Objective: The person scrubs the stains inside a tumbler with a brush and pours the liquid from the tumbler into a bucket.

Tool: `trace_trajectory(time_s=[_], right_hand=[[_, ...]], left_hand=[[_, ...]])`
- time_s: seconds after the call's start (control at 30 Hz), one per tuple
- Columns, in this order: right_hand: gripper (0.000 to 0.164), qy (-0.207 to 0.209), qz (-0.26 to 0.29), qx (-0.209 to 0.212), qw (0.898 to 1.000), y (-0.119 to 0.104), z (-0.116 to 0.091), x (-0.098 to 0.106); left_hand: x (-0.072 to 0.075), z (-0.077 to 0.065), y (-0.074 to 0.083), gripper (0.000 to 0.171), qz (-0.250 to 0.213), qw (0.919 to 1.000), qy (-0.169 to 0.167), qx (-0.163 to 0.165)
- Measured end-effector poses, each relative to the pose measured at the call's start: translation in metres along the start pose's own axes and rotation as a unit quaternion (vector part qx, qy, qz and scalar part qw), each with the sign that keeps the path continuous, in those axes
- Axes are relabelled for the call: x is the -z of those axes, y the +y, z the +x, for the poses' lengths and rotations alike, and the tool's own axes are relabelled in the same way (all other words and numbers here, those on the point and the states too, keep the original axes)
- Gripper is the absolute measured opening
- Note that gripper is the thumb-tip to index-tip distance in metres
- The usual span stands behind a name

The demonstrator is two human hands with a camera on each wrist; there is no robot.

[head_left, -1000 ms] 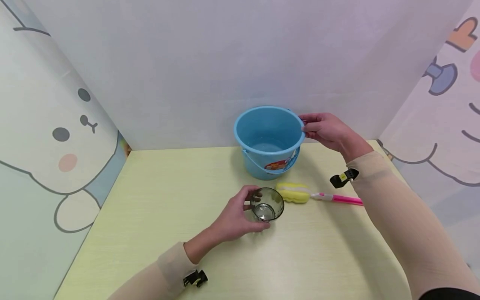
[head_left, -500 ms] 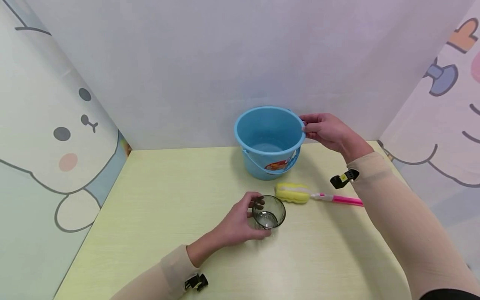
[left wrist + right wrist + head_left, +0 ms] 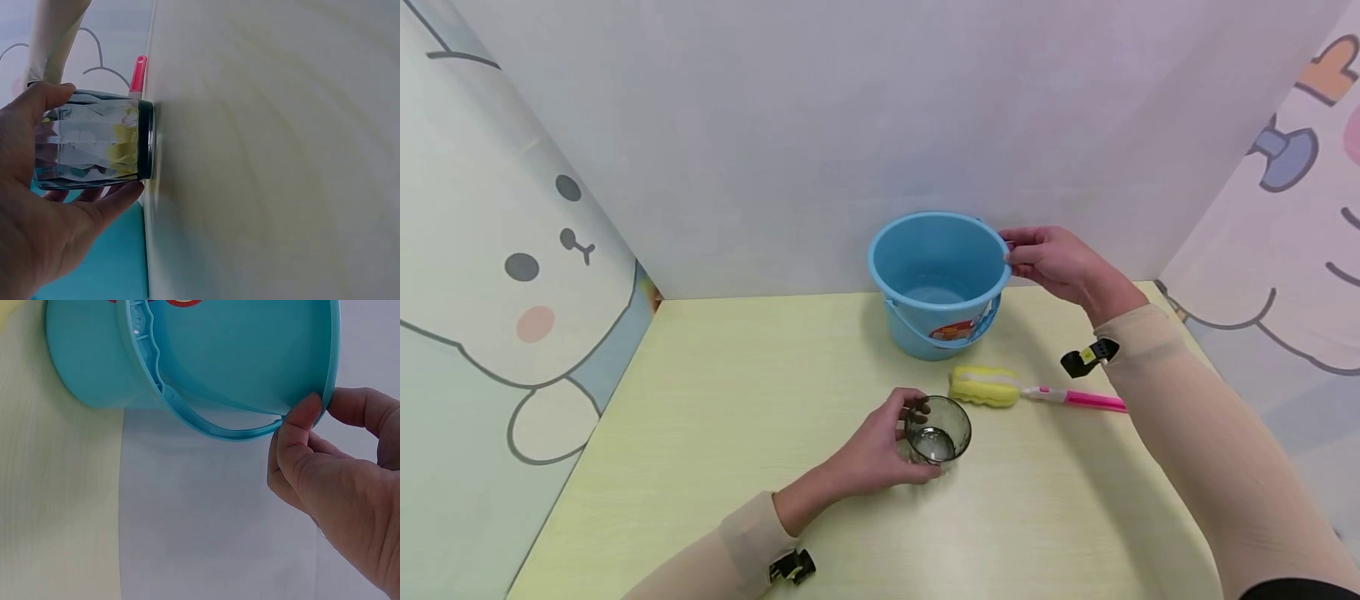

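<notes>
A smoky, faceted drinking glass (image 3: 942, 433) stands upright at the tabletop, its base right at the surface in the left wrist view. My left hand (image 3: 880, 450) grips it from the left, thumb on the near side and fingers round the far side. Farther back is a light blue bucket (image 3: 917, 329) with its handle (image 3: 225, 432) hanging down the front. With thumb and fingers my right hand (image 3: 1056, 262) pinches the bucket's rim on the right, by the handle's hinge. Inside, the bucket shows only its bare bottom.
A sponge brush with a yellow head (image 3: 985, 387) and a pink handle (image 3: 1096, 402) lies between glass and bucket, its end hidden behind the right forearm. The pale yellow table (image 3: 737, 375) meets a white back wall (image 3: 760, 167). Side walls carry cartoon prints.
My left hand has brought the glass slightly toward me and down to the tabletop, slowing at the end. The right hand and bucket have stayed still.
</notes>
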State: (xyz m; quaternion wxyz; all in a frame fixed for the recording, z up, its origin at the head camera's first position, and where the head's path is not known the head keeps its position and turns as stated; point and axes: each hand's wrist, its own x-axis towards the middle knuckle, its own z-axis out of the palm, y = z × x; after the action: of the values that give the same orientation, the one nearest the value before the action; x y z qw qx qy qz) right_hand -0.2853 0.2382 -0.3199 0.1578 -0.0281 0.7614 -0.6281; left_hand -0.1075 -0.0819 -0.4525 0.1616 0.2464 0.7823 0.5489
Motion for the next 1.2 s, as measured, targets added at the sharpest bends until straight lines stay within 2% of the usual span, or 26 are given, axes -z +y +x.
trace_trajectory(time_s=[0.43,0.63,0.9,1.03,1.2], right_hand=[[0.052,0.002,-0.014,-0.006,1.0,-0.002,-0.001,0.002],[0.053,0.002,-0.018,-0.003,1.0,-0.002,-0.002,0.002],[0.055,0.006,-0.043,0.0,0.999,-0.001,-0.002,0.002],[0.056,0.005,-0.064,0.007,0.998,-0.001,-0.005,0.002],[0.059,0.009,-0.091,0.017,0.996,0.001,-0.01,0.003]], left_hand=[[0.002,-0.001,0.0,0.098,0.002,0.9999,-0.014,0.008],[0.008,-0.001,0.002,0.099,0.001,1.0,-0.005,-0.005],[0.024,0.001,0.011,0.084,-0.012,0.9988,0.036,-0.031],[0.034,0.002,0.013,0.075,-0.013,0.9962,0.074,-0.044],[0.046,0.005,0.016,0.069,0.01,0.989,0.131,-0.068]])
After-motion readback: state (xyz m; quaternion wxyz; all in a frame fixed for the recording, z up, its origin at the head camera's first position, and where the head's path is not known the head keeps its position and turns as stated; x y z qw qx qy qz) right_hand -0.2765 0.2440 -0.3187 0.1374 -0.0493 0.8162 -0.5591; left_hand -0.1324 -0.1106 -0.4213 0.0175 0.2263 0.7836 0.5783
